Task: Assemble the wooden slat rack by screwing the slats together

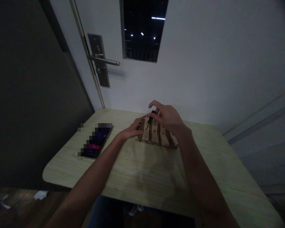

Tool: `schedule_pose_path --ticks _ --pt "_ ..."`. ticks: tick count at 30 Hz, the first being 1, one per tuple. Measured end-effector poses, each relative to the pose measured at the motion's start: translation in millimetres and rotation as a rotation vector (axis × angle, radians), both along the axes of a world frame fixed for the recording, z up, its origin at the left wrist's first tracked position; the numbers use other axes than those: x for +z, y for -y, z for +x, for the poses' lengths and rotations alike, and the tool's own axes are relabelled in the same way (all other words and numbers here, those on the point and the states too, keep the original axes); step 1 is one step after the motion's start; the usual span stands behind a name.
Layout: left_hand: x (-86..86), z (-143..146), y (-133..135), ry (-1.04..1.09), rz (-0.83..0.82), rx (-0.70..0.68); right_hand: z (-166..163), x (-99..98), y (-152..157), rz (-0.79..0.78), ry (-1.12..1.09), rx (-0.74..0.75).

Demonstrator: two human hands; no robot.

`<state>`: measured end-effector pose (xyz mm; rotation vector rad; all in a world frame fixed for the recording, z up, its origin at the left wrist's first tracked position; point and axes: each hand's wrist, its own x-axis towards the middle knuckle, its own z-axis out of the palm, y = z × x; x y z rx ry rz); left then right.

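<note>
A wooden piece with light, notched slats (165, 139) on a darker base lies on the table, small dark holes or screws dotting the slats. My right hand (168, 115) is above it, thumb and fingers closed on the black handle of a small screwdriver (150, 119). The screwdriver leans, its shaft pointing down at the leftmost slats; whether the tip sits in a screw I cannot tell. At the left end of the wooden piece, my left hand (133, 129) grips the edge, thumb in front and fingers toward the back. The right hand and wrist hide the piece's far right part.
A phone (98, 141) with a lit screen, partly pixelated, lies left of my left forearm on the pale table (137, 177). Behind the table stands a white door (199, 63) with a metal handle (106, 61) and a dark window (143, 34). White scraps (41, 194) lie on the floor.
</note>
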<state>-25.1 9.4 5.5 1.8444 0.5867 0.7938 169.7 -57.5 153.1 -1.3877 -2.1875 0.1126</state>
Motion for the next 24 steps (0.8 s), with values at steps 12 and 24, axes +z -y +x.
schedule_pose_path --ticks 12,24 --pt "-0.5 1.2 1.2 0.037 -0.005 0.008 10.2 -3.2 -7.0 0.074 -0.051 0.131" --pt "3.9 0.9 3.2 0.023 0.006 0.010 -0.9 3.4 7.2 0.027 0.056 -0.032"
